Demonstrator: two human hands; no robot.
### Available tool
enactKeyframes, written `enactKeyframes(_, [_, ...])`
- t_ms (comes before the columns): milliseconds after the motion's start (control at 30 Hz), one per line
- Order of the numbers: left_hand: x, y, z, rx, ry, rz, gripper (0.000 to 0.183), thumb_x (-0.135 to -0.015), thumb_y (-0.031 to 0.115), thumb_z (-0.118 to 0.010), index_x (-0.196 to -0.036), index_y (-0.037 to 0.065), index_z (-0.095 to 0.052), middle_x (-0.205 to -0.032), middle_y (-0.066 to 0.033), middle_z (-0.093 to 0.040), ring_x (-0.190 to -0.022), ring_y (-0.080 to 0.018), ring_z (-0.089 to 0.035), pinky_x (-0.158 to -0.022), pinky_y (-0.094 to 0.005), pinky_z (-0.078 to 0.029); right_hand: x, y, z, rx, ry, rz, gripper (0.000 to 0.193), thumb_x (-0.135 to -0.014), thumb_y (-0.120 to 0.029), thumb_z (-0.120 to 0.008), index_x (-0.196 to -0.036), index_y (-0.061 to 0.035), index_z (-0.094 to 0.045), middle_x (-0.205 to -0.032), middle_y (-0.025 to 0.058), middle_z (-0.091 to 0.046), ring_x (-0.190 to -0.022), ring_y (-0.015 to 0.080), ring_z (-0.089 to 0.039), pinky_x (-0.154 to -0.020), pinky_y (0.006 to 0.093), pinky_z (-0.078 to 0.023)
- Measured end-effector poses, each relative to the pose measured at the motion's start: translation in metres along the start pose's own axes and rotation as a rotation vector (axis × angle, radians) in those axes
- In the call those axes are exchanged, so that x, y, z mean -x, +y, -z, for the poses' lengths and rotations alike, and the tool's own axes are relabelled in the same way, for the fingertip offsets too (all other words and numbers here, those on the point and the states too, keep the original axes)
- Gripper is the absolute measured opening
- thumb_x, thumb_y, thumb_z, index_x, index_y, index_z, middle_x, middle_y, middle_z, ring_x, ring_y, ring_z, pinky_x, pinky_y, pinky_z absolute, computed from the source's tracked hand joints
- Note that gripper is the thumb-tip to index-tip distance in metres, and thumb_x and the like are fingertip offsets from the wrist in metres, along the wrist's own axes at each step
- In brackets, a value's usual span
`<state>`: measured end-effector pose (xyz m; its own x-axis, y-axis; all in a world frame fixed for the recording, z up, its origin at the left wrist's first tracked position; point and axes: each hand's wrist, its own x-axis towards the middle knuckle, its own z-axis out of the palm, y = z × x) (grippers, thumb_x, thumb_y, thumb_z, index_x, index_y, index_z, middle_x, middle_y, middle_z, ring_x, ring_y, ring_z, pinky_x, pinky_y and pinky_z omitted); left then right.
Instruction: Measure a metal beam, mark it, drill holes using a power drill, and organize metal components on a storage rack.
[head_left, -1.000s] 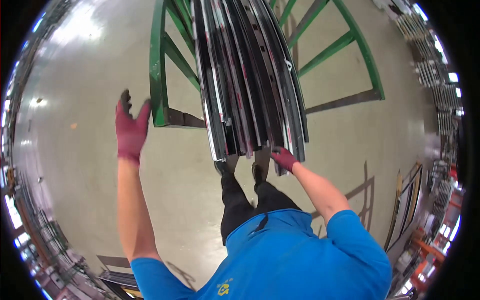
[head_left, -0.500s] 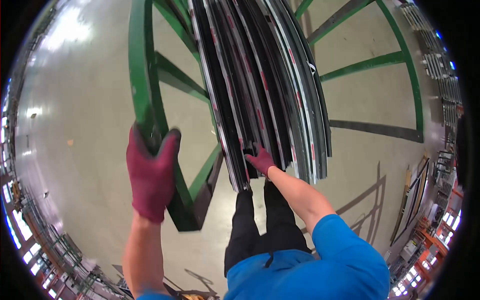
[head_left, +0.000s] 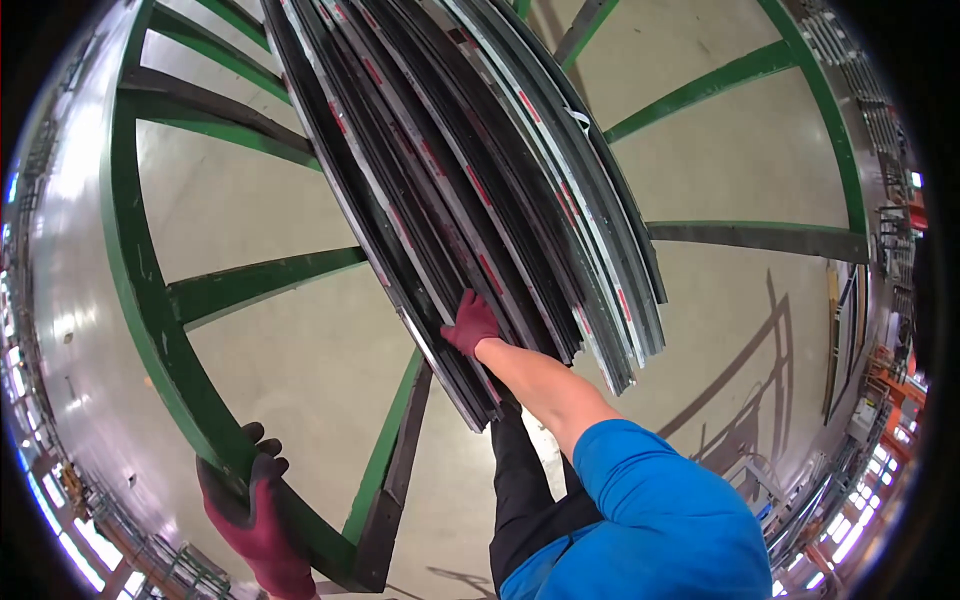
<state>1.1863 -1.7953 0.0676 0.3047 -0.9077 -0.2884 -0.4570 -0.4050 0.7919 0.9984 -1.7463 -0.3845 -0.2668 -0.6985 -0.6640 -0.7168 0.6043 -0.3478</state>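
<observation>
A long bundle of black and grey metal profiles (head_left: 400,160), dotted with small red and white marks, lies across a green metal rack (head_left: 150,300). At the lower left, my left hand (head_left: 255,525) in a maroon and grey glove is closed round the rack's outer green bar. Its fingertips show over the far side of the bar. My right hand (head_left: 473,325), in a matching glove, is on the left part of the bundle near the profiles' close ends. Its fingers are bent over a black profile, and their tips are partly hidden.
Green crossbars (head_left: 270,275) run outward from under the bundle on both sides. A white strip (head_left: 580,120) sticks up from the right-hand profiles. Flat panels or frames (head_left: 845,340) lie on the floor at the right. More racks of metal stock (head_left: 865,110) line the far right.
The rack and bundle have swung to a slant in my view, with the left bar farther left. My left hand is lower and farther left on that bar; my right hand has shifted left on the profiles.
</observation>
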Motion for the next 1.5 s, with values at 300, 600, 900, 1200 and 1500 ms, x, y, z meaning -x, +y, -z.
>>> enactKeyframes(300, [0.002,0.005,0.005,-0.009,0.028,-0.003,0.044,-0.090,0.014,-0.066,-0.128,-0.004,-0.054,-0.110,-0.0174,-0.067,-0.092,-0.0218,-0.067,-0.080,-0.0322,-0.052,0.051,0.055,-0.001,-0.046,-0.028,0.084,0.099,-0.076,-0.048,-0.081,-0.144,0.0068,-0.035,-0.145,0.0324,-0.047,-0.136,0.0447,-0.049,-0.114,0.0494,-0.042])
enactKeyframes(600, [0.005,-0.001,0.013,-0.048,-0.001,-0.021,0.038,-0.093,0.012,-0.066,-0.126,-0.004,-0.056,-0.110,-0.0162,-0.068,-0.091,-0.0194,-0.068,-0.081,-0.0320,-0.054,0.144,0.178,0.036,-0.719,-0.485,-0.058,0.096,-0.076,-0.017,-0.082,-0.157,-0.0029,-0.032,-0.113,0.0162,-0.067,-0.090,0.0202,-0.069,-0.068,0.0356,-0.060])
enactKeyframes(900, [0.006,0.006,0.013,0.008,-0.017,-0.015,0.036,-0.092,0.011,-0.067,-0.124,-0.002,-0.058,-0.104,-0.0104,-0.070,-0.086,-0.0137,-0.063,-0.077,-0.0285,-0.050,0.132,0.250,0.192,-0.989,-0.401,-0.219,0.058,-0.082,-0.017,-0.079,-0.133,0.0029,-0.060,-0.113,0.0139,-0.071,-0.096,0.0207,-0.070,-0.082,0.0359,-0.058])
enactKeyframes(1200, [0.011,0.009,0.012,-0.011,-0.005,-0.055,0.034,-0.093,0.014,-0.069,-0.121,-0.001,-0.059,-0.101,-0.0073,-0.069,-0.086,-0.0119,-0.061,-0.076,-0.0273,-0.049,0.058,0.366,0.193,-0.303,0.062,0.050,0.060,-0.086,-0.024,-0.079,-0.135,0.0043,-0.060,-0.115,0.0215,-0.073,-0.104,0.0290,-0.071,-0.092,0.0386,-0.054])
enactKeyframes(1500, [0.009,-0.002,0.013,-0.077,0.014,-0.091,0.041,-0.092,0.013,-0.069,-0.128,-0.002,-0.056,-0.107,-0.0086,-0.069,-0.094,-0.0154,-0.061,-0.083,-0.0306,-0.049,0.038,0.331,0.116,-0.087,0.495,-0.162,0.054,-0.085,-0.047,-0.077,-0.115,-0.0032,-0.066,-0.103,0.0254,-0.073,-0.100,0.0447,-0.070,-0.084,0.0494,-0.054])
